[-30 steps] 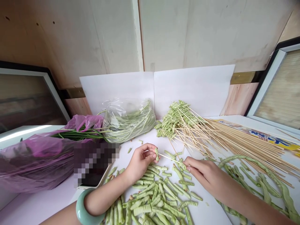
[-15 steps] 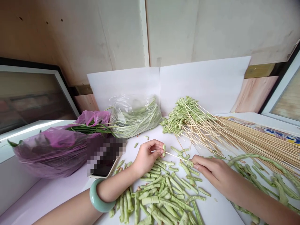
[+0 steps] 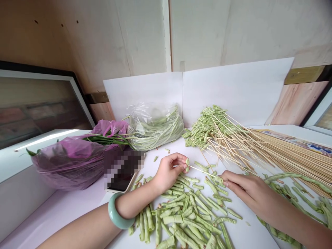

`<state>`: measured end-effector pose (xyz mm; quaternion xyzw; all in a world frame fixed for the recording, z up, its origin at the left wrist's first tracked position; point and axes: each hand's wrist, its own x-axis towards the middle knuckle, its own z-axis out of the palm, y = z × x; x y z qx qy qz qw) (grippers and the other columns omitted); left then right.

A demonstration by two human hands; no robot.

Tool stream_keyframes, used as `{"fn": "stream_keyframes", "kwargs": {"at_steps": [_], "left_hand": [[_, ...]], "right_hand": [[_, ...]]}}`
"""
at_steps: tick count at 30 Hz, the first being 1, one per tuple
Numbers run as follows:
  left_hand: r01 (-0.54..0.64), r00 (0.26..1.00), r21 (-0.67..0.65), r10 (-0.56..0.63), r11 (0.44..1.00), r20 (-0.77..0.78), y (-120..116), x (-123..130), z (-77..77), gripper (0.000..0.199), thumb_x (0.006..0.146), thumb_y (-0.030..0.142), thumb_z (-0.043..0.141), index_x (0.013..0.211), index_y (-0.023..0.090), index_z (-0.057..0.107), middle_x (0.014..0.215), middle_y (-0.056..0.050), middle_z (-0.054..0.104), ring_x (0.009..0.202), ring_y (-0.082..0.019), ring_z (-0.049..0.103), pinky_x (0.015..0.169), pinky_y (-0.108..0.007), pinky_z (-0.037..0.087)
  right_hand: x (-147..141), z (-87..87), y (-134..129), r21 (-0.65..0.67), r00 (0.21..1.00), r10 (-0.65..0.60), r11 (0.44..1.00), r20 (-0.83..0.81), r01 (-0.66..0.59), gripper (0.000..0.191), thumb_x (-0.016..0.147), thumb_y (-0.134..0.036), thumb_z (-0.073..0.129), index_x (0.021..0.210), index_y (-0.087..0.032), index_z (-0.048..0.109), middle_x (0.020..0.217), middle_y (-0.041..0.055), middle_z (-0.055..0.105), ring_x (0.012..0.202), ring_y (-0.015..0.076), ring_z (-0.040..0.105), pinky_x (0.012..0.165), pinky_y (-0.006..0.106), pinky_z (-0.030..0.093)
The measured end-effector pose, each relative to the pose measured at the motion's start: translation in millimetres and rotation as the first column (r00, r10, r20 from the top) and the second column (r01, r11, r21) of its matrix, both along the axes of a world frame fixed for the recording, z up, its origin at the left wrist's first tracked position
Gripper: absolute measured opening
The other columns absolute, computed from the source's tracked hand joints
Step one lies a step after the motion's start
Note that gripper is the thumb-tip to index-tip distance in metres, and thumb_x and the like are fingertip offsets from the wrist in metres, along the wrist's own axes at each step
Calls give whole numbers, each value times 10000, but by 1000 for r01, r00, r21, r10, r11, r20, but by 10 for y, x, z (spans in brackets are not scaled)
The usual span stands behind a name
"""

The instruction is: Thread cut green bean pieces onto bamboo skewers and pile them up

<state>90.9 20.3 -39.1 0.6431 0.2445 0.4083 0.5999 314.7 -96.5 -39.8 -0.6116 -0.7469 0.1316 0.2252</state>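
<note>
Between my two hands runs a thin wooden skewer (image 3: 201, 170), slanting down to the right. My left hand (image 3: 168, 173), with a pale green bangle on the wrist, is closed, its thumb and fingers pinching a short green bean piece (image 3: 187, 164) at the skewer's left end. At the other end, my right hand (image 3: 241, 188) is closed with its fingertips on another bean piece (image 3: 219, 180); the skewer's tip there is hidden. Below both hands spreads a loose heap of cut green bean pieces (image 3: 186, 221) on the white surface.
Bean-loaded skewers (image 3: 210, 121) are piled at the back, beside many bare skewers (image 3: 293, 148) on the right. Long beans (image 3: 298, 197) lie by my right forearm. A clear bag of beans (image 3: 155, 131), a purple bag of greens (image 3: 70, 166) and a phone (image 3: 121, 180) stand leftward.
The whole scene has shifted slightly to the right in the picture as the camera turned. Both hands keep their grips, with the skewer still stretched between them.
</note>
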Motion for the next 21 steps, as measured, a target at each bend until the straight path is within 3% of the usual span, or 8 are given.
{"fn": "stream_keyframes", "kwargs": {"at_steps": [8,17,21], "left_hand": [[10,1000,48,-9,999,-12,-3,-7,-15,337,725,430,716,838,135,599,697,-32,605,642,-153,586,676,-315,490],[14,996,124,-4,992,-85,-43,-20,10,197,744,291,697,818,117,644,749,-56,620,711,-159,568,681,-286,463],[-18,997,132,28,991,-74,-38,-18,-4,172,772,279,649,837,125,611,738,-48,602,696,-161,566,691,-307,472]], "right_hand": [[2,2,-5,45,1000,-11,999,9,11,276,952,-335,270,705,-229,334,582,-48,312,504,137,325,484,252,253],[-36,39,-10,31,999,45,998,23,-46,304,968,-342,249,699,-222,326,582,-43,363,505,128,361,481,236,262],[-7,21,-17,29,999,31,999,25,-32,304,975,-354,241,712,-226,324,580,-53,317,496,125,319,470,238,242]]}}
